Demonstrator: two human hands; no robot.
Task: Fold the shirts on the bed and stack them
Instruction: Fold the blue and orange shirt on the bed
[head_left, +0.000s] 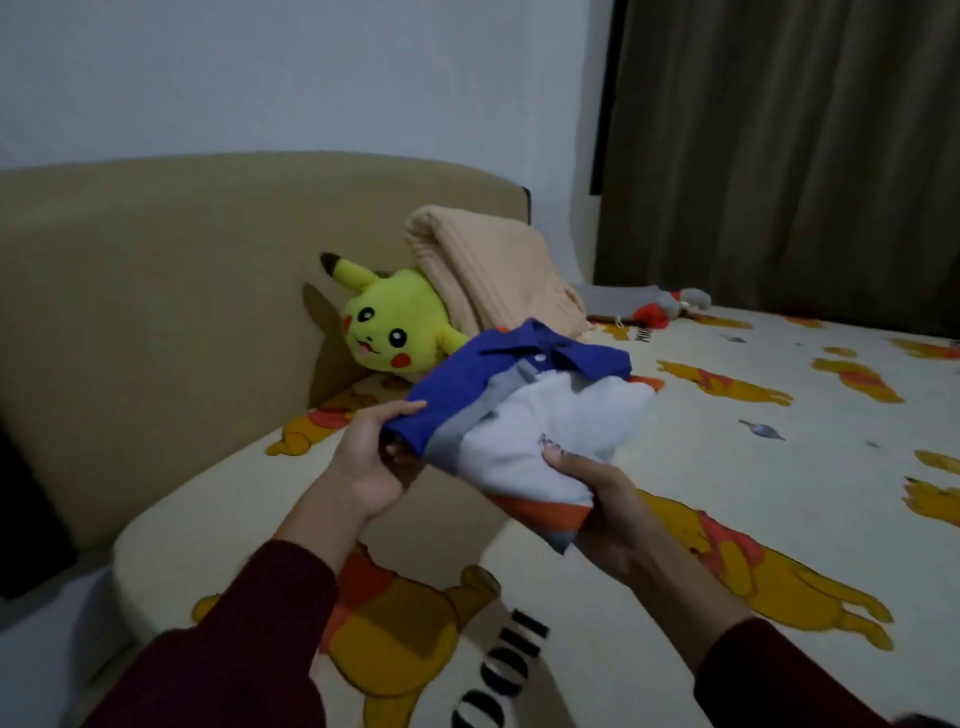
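A folded polo shirt (540, 415) in blue, grey, white and orange is held above the bed (727, 467), collar pointing away from me. My left hand (371, 457) grips its blue left edge, thumb on top and fingers underneath. My right hand (592, 493) grips the near white and orange edge, thumb pressed on the white cloth. An orange edge of another garment (652, 383) peeks out on the sheet just beyond the held shirt; I cannot tell its shape.
A yellow plush toy (387, 327) leans on the beige headboard (182, 312), with a folded peach blanket (493, 275) beside it. A grey and red bundle (660, 306) lies at the far edge by the dark curtain (779, 156). The sheet has bear prints.
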